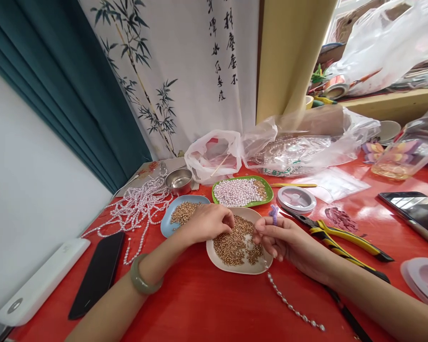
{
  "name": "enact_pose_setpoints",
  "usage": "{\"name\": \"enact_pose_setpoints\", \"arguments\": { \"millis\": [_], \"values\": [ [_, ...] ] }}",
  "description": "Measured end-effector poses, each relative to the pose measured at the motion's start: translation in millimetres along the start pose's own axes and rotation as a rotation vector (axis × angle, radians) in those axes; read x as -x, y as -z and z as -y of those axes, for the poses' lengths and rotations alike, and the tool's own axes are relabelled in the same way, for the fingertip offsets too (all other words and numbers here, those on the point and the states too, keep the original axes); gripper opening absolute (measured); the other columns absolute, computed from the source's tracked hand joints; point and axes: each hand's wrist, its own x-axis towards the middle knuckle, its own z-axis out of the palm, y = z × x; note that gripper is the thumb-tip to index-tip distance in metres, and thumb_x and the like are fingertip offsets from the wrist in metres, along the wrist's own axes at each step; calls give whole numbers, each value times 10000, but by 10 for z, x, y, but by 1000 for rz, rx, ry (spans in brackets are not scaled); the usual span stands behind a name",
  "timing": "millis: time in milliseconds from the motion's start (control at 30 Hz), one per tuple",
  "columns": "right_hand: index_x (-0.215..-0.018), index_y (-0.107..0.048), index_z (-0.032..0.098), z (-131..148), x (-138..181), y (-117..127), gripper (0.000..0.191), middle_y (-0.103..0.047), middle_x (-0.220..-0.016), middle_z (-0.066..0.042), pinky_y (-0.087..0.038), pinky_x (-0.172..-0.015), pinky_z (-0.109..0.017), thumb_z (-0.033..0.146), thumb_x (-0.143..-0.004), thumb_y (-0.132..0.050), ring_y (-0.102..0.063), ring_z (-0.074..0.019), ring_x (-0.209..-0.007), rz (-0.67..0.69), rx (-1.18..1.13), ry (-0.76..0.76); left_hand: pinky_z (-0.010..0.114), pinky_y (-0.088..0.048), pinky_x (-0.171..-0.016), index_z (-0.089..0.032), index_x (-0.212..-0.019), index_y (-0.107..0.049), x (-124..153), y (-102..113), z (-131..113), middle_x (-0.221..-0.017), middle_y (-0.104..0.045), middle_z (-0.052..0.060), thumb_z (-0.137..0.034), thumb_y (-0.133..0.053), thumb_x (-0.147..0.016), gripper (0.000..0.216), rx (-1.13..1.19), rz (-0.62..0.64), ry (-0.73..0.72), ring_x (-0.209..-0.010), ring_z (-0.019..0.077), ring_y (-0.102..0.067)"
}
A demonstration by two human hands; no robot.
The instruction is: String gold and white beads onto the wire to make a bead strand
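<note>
My left hand [209, 222] reaches over a cream plate [231, 269] of small gold beads [231, 247]. Its fingers curl down close to the beads, and whatever they pinch is hidden. On the plate's right side my right hand [283, 235] pinches the upper end of a bead string [284, 300]. Pale, pearl-like beads are spaced along that string, which trails down onto the red table. A purple band-like piece [274, 214] is on a finger of my right hand. Behind my left hand lies a blue plate [166, 229] with more gold beads.
A green tray [270, 190] of white and gold beads stands behind. Pearl strands [142, 204] and a metal bowl [179, 181] lie left, near a black phone [98, 273]. Pliers [337, 237], a spool [296, 198] and another phone [417, 209] are right. Plastic bags [306, 152] line the back.
</note>
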Motion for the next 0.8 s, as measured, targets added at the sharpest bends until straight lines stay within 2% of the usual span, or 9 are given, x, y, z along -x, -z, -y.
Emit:
{"name": "enact_pose_setpoints", "arguments": {
  "millis": [100, 200, 333, 500, 600, 800],
  "values": [
    [-695, -560, 134, -6, 0, 1, 131, -609, -635, -18, -341, -338, -91, 244, -733, -620, -450, -13, -387, -11, -8, -9, 259, -276, -511, -204, -601, -654, -15, -17, 11, -616, -643, 25, -192, -626, -607, 31, -12, 1, 1, -581, 164, -529],
    [-689, -561, 140, -4, -4, -3, 126, -612, -641, -15, -353, -340, -97, 241, -731, -624, -459, -16, -385, -7, -9, -14, 261, -301, -525, -197, -612, -652, -33, -24, 53, -634, -642, 32, -209, -625, -610, 30, 85, -13, 11, -591, 161, -529],
    [-675, -563, 137, -4, -4, -12, 148, -615, -630, -15, -350, -326, -100, 260, -709, -639, -456, -14, -367, 1, 20, -1, 251, -349, -534, -156, -676, -643, -63, -27, 81, -664, -628, 47, -221, -591, -648, 88, 318, 35, 100, -605, 147, -528],
    [-673, -570, 125, -34, -27, -5, 177, -625, -644, -25, -355, -321, -99, 288, -716, -624, -482, -17, -368, -30, 128, 7, 217, -362, -490, -126, -711, -624, -83, -9, 20, -648, -601, 37, -247, -599, -660, 134, 686, 187, 124, -551, 101, -501],
    [-679, -563, 128, -40, -36, -10, 165, -630, -632, -29, -363, -323, -110, 279, -704, -624, -495, -27, -366, -16, 165, 8, 204, -376, -494, -130, -729, -611, -76, -5, -17, -693, -608, 45, -257, -620, -657, 146, 866, 182, 178, -594, 98, -520],
    [-632, -558, 129, -4, -19, -60, 178, -628, -626, -32, -386, -335, -124, 283, -699, -619, -495, -29, -361, -45, 214, -15, 200, -395, -534, -120, -720, -633, -72, -30, -9, -728, -602, 52, -232, -666, -629, 148, 1027, 163, 244, -620, 86, -518]
  ]
}}
